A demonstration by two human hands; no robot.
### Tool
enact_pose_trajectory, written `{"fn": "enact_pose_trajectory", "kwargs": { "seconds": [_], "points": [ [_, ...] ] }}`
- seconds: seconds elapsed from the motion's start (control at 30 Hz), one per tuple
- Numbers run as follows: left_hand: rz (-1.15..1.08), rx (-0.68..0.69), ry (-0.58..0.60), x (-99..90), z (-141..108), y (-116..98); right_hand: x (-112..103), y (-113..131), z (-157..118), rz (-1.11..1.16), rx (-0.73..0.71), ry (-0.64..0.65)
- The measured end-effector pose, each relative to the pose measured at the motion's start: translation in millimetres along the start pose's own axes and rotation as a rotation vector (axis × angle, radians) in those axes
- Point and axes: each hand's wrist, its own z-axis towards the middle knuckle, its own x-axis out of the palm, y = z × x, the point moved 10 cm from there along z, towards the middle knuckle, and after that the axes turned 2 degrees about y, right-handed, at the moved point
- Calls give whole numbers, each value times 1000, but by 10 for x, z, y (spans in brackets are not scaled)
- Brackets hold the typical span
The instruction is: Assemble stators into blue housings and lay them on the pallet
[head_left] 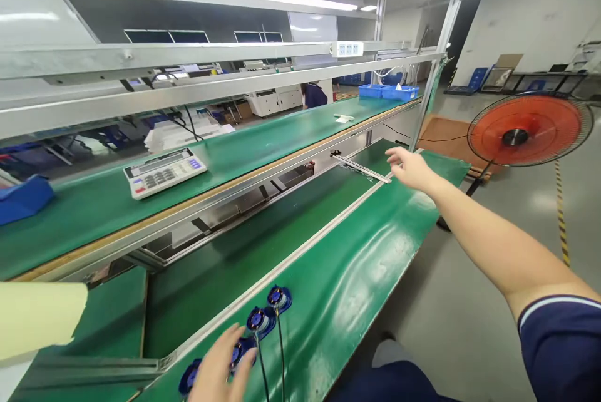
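Note:
Several small blue motors [258, 320] with copper windings and black cables [281, 352] stand in a row along the near edge of the green worktop [352, 264]. My left hand [218, 367] is over the nearer end of this row, thumb and fingers apart around one blue motor [241, 352]; firm contact cannot be made out. It partly covers another motor [190, 378] at its left. My right hand [409, 168] reaches out over the far part of the worktop, fingers stretched and holding nothing. Close to its fingertips is a metal crossbar [364, 169].
A calculator [164, 171] and blue bins [389, 92] sit on the raised green shelf [263, 145]. Metal rails [220, 86] cross above it. An orange fan [530, 129] stands at the right. Yellow paper [40, 317] hangs at the left. A person [313, 95] is bent over in the background.

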Motion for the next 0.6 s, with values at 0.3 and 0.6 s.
{"fn": "enact_pose_trajectory", "kwargs": {
  "seconds": [0.3,0.6],
  "points": [
    [254,543,39,1275,3217,-3333,125,-1528,3041,-47,49,-61],
    [464,302,167,1953,6881,-4190,1189,-1613,4887,-136,-63,303]
  ]
}}
